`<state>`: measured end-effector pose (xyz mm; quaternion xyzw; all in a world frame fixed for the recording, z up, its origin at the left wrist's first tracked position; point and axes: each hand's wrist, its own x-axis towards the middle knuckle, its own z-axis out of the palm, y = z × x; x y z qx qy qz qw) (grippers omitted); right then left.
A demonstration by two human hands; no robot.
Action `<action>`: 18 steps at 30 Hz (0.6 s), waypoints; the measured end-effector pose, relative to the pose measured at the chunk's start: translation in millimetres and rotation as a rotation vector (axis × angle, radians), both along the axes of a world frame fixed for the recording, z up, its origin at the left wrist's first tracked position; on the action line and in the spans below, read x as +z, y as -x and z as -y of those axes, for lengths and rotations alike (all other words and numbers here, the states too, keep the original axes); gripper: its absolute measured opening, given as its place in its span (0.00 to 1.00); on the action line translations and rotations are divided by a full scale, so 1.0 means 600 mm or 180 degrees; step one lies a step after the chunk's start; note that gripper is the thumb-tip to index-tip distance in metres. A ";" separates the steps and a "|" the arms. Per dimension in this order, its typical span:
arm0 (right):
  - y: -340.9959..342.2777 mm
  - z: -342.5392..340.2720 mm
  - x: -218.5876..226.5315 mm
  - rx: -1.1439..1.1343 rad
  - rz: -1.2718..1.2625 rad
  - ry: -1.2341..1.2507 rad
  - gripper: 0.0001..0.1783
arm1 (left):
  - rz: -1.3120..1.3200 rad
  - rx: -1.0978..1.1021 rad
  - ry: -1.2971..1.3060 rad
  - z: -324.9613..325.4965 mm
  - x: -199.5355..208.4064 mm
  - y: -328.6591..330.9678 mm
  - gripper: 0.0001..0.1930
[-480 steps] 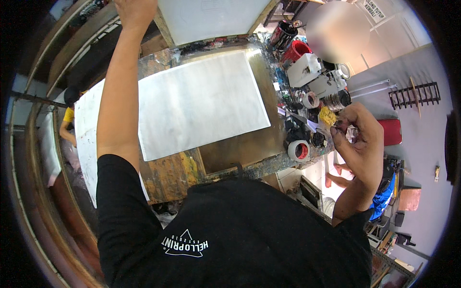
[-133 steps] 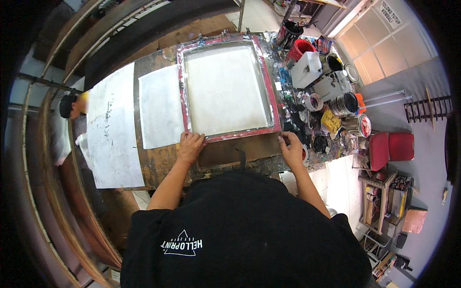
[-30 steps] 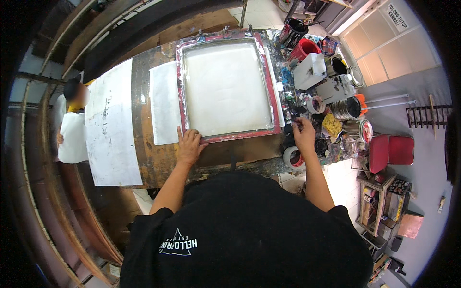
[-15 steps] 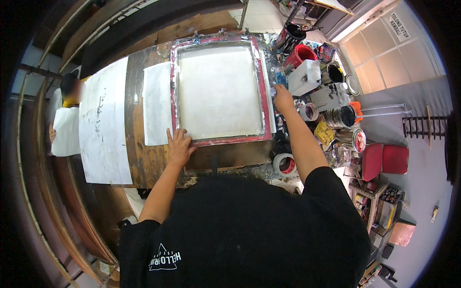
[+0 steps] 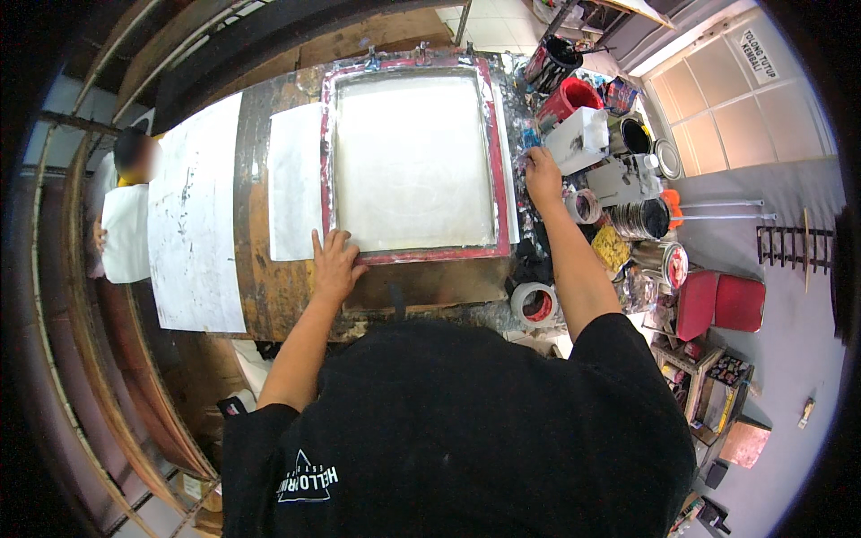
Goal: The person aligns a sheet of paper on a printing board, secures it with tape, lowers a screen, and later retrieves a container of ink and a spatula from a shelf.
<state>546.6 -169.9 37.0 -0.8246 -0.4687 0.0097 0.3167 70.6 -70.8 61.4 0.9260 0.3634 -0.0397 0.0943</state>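
A screen printing frame (image 5: 499,179) with reddish-pink edges and a pale mesh lies flat on the worktable. My left hand (image 5: 335,265) rests on its near left corner, fingers spread. White paper (image 5: 294,193) sticks out from under the frame's left side. To the right of the frame, my right hand (image 5: 543,181) is over the paint-stained table edge, its fingers curled together. Whatever they may hold is too small to make out. A small blue item (image 5: 530,138) is just beyond those fingertips.
Along the right stand a red bucket (image 5: 570,99), a white container (image 5: 576,141), paint cans (image 5: 641,218) and tape rolls (image 5: 534,305). Clamps (image 5: 421,54) line the frame's far edge. A large white sheet (image 5: 195,224) covers the table's left. Beyond it, a person holds white material (image 5: 125,235).
My right hand has moved slightly right, away from the frame's edge. My left hand stays on the near left corner. The whole view has shifted slightly.
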 end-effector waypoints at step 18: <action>0.380 0.288 0.016 0.0323 -0.0774 0.1914 0.13 | 0.0384 -0.0249 0.0065 -0.009 -0.020 0.017 0.21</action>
